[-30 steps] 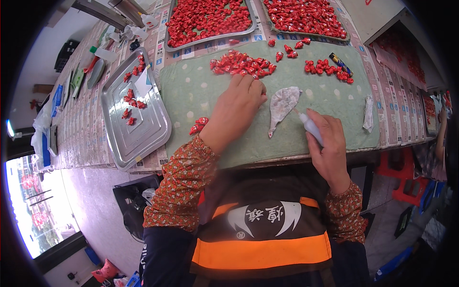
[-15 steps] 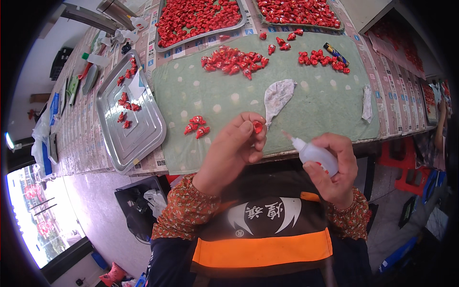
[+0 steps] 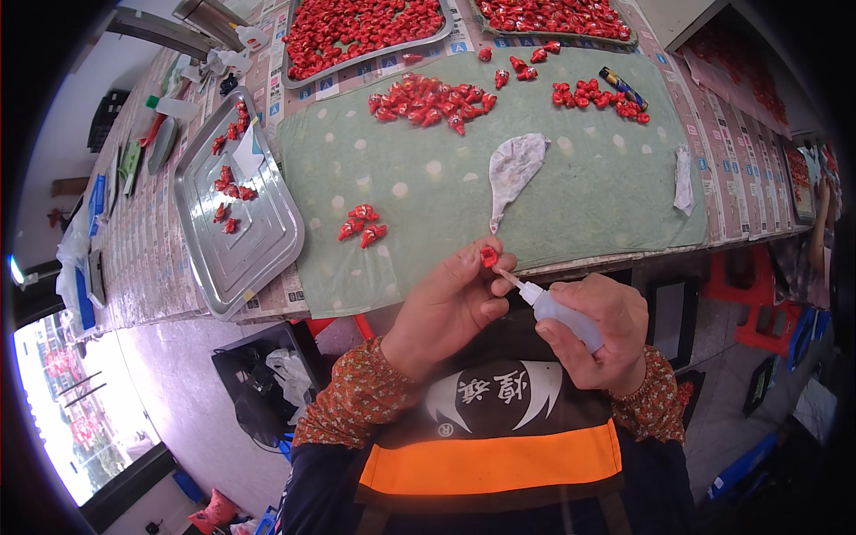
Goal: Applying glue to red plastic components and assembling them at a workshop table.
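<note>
Pinched between the thumb and fingertips of my left hand (image 3: 450, 299) is a small hollow red piece (image 3: 489, 257), its opening turned toward me. My right hand (image 3: 602, 330) is wrapped round a soft translucent glue bottle (image 3: 566, 316) with a white cap and a thin nozzle. The nozzle tip points up and left, close to the red piece; whether it touches cannot be made out. Both hands are held at the table's near edge. Beyond them, a crumpled whitish cloth (image 3: 517, 168) lies on the green mat (image 3: 401, 165), and several small red figures (image 3: 363, 223) sit to the left.
A metal tray (image 3: 245, 259) with a few red figures stands at the left. More red figures form a heap (image 3: 428, 100) and a smaller group (image 3: 593, 98) beside a dark marker-like tube (image 3: 621, 86). Two full trays (image 3: 366, 64) stand at the back. A white strip (image 3: 683, 178) lies right.
My right hand has brought the bottle leftward, so its nozzle is now close to the red piece. My left hand has shifted slightly down and right, and the piece's opening now shows more.
</note>
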{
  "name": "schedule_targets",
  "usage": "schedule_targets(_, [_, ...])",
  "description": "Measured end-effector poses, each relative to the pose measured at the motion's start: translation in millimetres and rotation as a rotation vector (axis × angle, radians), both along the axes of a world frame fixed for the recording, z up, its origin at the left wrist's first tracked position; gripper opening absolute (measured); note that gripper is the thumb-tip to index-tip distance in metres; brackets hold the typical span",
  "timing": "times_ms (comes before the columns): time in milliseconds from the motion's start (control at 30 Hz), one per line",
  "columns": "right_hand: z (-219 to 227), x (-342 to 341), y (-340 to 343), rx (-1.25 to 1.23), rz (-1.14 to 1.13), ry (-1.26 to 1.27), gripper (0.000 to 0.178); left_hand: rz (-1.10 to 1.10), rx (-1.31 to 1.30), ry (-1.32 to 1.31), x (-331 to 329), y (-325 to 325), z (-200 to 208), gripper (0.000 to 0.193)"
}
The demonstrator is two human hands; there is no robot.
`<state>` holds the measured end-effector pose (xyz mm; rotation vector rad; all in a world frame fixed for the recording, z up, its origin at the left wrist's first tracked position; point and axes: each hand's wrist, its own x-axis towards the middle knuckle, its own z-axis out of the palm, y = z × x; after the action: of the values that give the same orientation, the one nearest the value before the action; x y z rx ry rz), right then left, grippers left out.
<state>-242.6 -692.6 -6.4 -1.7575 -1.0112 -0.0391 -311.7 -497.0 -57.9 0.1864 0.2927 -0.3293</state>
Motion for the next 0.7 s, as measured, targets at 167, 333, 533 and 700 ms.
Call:
schedule_targets(167, [-1.4,-0.5,0.1,-0.026,0.0,-0.055,0.037,-0.007,-0.034,0.003,-2.4,-1.4,-3.7,0.024])
schedule_targets(333, [-2.3,-1.0,1.8,-0.037,-0.001,-0.067,0.036,-0.014,-0.036,0.009,-3.5,-2.2,-3.6,0.023])
schedule_targets(533, [-2.8,-1.2,2.2,-0.058,-0.005,-0.059,0.03,-0.032,-0.031,0.016,-4.1,-2.9,-3.0,0.022])
schedule_targets(700, [-2.5,-0.8,2.9,-0.041,-0.015,-0.064,0.03,-0.032,-0.021,0.022,-4.5,-3.5,-2.1,0.022])
